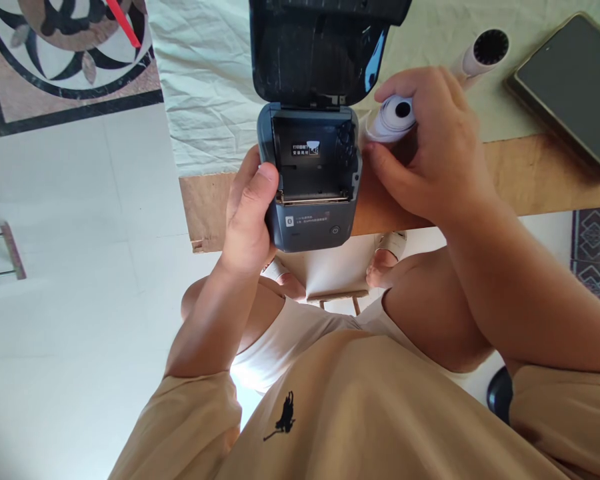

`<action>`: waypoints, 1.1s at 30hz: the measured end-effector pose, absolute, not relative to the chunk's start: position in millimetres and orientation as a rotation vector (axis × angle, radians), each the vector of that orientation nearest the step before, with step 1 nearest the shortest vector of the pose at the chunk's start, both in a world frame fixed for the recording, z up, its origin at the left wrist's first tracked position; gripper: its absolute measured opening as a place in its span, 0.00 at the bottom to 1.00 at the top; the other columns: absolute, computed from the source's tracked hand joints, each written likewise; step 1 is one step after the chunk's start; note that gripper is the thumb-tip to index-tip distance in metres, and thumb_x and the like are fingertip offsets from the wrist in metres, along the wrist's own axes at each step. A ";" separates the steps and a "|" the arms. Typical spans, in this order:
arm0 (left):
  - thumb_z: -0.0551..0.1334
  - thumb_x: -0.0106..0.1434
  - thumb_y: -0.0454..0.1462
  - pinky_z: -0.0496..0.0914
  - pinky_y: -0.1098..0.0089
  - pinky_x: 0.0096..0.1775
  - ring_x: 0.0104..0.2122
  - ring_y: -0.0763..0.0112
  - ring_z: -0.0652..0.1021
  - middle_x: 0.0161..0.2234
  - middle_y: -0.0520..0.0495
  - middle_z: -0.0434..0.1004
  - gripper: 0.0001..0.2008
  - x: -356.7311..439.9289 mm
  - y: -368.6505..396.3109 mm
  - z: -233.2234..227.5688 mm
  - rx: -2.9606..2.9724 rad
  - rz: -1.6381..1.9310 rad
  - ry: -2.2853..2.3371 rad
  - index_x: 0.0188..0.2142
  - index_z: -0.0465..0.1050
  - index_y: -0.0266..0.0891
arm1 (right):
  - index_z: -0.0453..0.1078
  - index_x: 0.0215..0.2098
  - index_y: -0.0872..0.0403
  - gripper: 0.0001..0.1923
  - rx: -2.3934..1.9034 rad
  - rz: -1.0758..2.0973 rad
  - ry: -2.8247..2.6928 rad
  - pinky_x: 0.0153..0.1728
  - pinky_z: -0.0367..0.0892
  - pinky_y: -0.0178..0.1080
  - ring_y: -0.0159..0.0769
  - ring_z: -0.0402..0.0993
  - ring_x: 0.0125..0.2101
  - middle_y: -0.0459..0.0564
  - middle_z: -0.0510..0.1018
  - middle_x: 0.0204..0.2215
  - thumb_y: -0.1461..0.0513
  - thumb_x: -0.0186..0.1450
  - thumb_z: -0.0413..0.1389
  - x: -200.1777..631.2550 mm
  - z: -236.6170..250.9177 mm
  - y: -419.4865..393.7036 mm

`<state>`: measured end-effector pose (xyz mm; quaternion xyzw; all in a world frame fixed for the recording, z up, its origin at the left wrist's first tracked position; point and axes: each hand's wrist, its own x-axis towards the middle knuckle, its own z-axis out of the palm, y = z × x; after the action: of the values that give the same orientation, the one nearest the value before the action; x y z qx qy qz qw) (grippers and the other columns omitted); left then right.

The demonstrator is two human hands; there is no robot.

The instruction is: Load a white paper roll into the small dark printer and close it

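White floor tiles with a patterned inlay [55, 60] lay beyond a wooden worktop [530, 173], part of which was covered by a creased pale cloth [205, 87]. At the worktop's near edge stood a small dark blue-grey label printer [310, 200] with its lid [320, 47] swung fully up. The paper bay [310, 167] was exposed and held no roll; only a small printed sticker showed on its back wall (text too small to read). The left hand [250, 213] steadied the printer, its grip wrapped about the left side of the body with the thumb on the front corner. The right hand [430, 147] was closed around a white paper roll [395, 117], held just beside the printer's right edge at the level of the bay, core end facing the camera. A second white roll [483, 53] lay on the cloth further back, near a dark tablet [570, 87] lying flat at the worktop's right end.
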<state>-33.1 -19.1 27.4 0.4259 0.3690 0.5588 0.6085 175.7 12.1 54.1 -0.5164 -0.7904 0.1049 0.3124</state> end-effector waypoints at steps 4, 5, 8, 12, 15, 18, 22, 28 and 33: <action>0.54 0.59 0.58 0.73 0.56 0.46 0.49 0.53 0.76 0.36 0.46 0.77 0.20 -33.0 -18.3 25.1 1.013 1.336 0.843 0.37 0.72 0.49 | 0.69 0.47 0.48 0.19 -1.385 0.206 -2.033 0.49 0.68 0.45 0.40 0.71 0.45 0.53 0.73 0.43 0.67 0.57 0.54 176.0 52.6 11.8; 0.53 0.60 0.58 0.73 0.56 0.46 0.49 0.54 0.76 0.36 0.46 0.77 0.20 -33.1 -18.4 25.0 1.012 1.329 0.851 0.37 0.72 0.49 | 0.69 0.48 0.48 0.22 -1.363 0.200 -2.025 0.49 0.68 0.44 0.39 0.71 0.45 0.53 0.73 0.42 0.69 0.55 0.53 176.5 51.9 12.0; 0.52 0.62 0.57 0.73 0.57 0.49 0.50 0.56 0.76 0.38 0.46 0.76 0.19 -34.0 -18.8 24.5 1.007 1.292 0.849 0.38 0.72 0.49 | 0.65 0.52 0.48 0.31 -1.306 0.235 -2.020 0.50 0.67 0.41 0.36 0.71 0.46 0.50 0.75 0.44 0.73 0.51 0.50 177.8 50.2 12.5; 0.54 0.60 0.58 0.73 0.55 0.49 0.49 0.53 0.77 0.37 0.45 0.77 0.21 -35.6 -16.2 17.7 1.033 1.340 0.819 0.38 0.72 0.47 | 0.67 0.50 0.50 0.25 -1.367 0.235 -2.048 0.52 0.66 0.42 0.36 0.70 0.45 0.53 0.74 0.44 0.69 0.54 0.53 177.1 50.9 12.2; 0.53 0.60 0.59 0.74 0.55 0.47 0.48 0.53 0.78 0.36 0.45 0.77 0.23 -37.6 -13.6 11.2 1.052 1.361 0.794 0.38 0.72 0.47 | 0.70 0.49 0.51 0.21 -1.425 0.170 -2.042 0.52 0.66 0.45 0.39 0.69 0.45 0.56 0.72 0.44 0.64 0.57 0.56 176.3 52.0 11.9; 0.54 0.61 0.58 0.75 0.55 0.47 0.50 0.53 0.77 0.37 0.45 0.77 0.21 -39.8 -12.9 8.6 1.079 1.348 0.753 0.39 0.72 0.47 | 0.71 0.51 0.53 0.23 -1.363 0.183 -2.023 0.50 0.67 0.44 0.38 0.70 0.44 0.56 0.72 0.42 0.66 0.57 0.55 177.0 52.9 12.1; 0.52 0.63 0.55 0.75 0.56 0.47 0.50 0.54 0.78 0.37 0.45 0.77 0.19 -40.8 -13.3 7.6 1.053 1.358 0.730 0.37 0.71 0.46 | 0.67 0.53 0.55 0.28 -1.251 0.251 -2.044 0.51 0.66 0.43 0.38 0.71 0.46 0.54 0.74 0.46 0.70 0.53 0.52 177.9 52.6 12.5; 0.53 0.63 0.56 0.74 0.56 0.47 0.47 0.55 0.79 0.37 0.45 0.77 0.20 -40.2 -11.5 4.7 1.082 1.375 0.667 0.38 0.70 0.45 | 0.70 0.53 0.51 0.25 -1.355 0.164 -2.050 0.50 0.68 0.49 0.41 0.71 0.44 0.55 0.71 0.42 0.65 0.56 0.55 177.4 47.1 15.0; 0.56 0.61 0.57 0.74 0.59 0.44 0.48 0.54 0.78 0.37 0.44 0.76 0.21 -41.3 -13.1 8.6 1.067 1.343 0.750 0.38 0.70 0.44 | 0.58 0.62 0.46 0.32 -1.205 0.281 -1.930 0.55 0.67 0.47 0.42 0.70 0.52 0.49 0.70 0.54 0.62 0.60 0.56 188.2 53.8 12.1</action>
<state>-41.3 -13.1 8.6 0.4590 0.3225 0.5775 0.5931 188.2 12.1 53.8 -0.4789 -0.7672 0.1115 0.4119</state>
